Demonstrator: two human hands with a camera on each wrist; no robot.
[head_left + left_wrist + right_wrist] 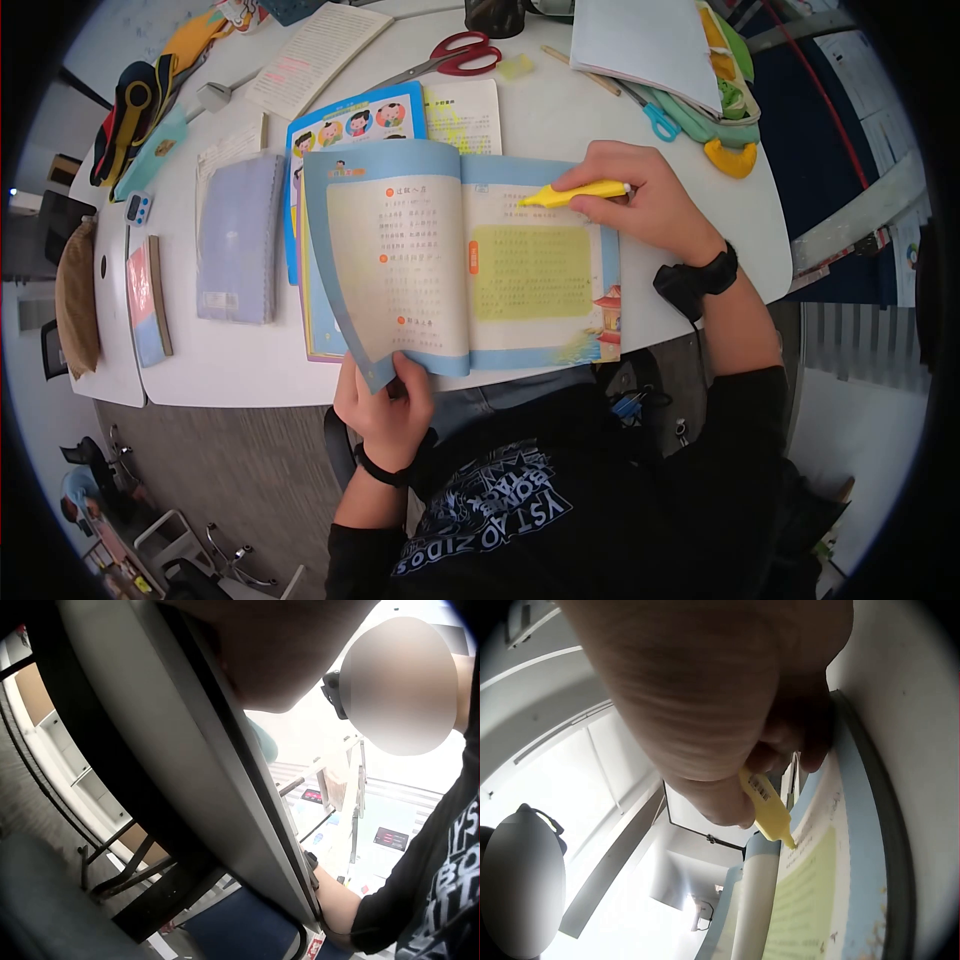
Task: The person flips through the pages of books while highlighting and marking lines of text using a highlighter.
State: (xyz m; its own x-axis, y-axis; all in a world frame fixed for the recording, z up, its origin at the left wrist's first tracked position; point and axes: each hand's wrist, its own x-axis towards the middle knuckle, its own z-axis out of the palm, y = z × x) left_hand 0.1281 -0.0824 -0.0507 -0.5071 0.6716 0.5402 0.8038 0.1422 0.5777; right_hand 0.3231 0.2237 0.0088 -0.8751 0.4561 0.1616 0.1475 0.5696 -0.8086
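The right hand (645, 195) grips the yellow highlighter (588, 191) and should stroke lightly along the text (530, 215) while the left hand (385, 405) pinches the open textbook (453, 270) steady.

Left hand (392, 408) gripping, right hand (648, 198) pinching

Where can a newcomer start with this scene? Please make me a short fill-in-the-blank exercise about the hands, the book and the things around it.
1. The colour of the marker in the right hand is ____.
2. In the head view, the marker's tip is over the ____ page of the book.
3. The hand at the book's lower edge is the person's ____ one.
4. Besides grey, the large scissors show the colour ____.

Missing words: yellow; right; left; red.
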